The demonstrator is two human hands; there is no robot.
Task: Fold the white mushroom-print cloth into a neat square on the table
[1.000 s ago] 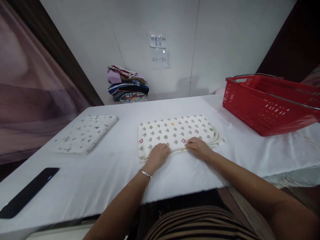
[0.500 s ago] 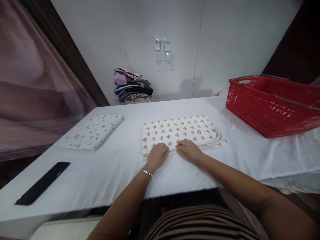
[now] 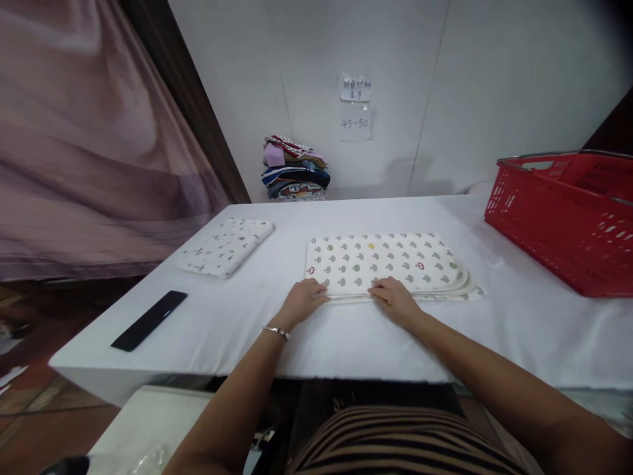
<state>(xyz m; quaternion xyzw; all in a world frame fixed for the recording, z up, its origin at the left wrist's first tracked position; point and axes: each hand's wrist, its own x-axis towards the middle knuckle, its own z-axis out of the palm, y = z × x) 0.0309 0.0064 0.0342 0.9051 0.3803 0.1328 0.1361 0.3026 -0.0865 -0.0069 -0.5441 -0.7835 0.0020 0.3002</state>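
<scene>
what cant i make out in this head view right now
In the head view:
- Mushroom cloth: near edge partly covered by the left hand and right hand; inner folds hidden by its top layer.
- Red basket: right end cut off by the picture's edge; floor hidden by its near wall.
- Upper sign: writing too small and blurred.
- Dark thing, bottom left: cut off by the bottom edge.

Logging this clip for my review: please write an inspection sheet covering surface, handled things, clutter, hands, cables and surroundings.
Surface: white tablecloth, lightly wrinkled.
Handled things: mushroom-print cloth, folded in layers.
Clutter: second printed cloth, folded; black flat object; red basket.
Hands: left hand and right hand touch the mushroom-print cloth's near edge; grip unclear.
Cables: nothing seen.
Surroundings: fabric stack beyond the table; paper notes on the wall; pinkish curtain.
</scene>
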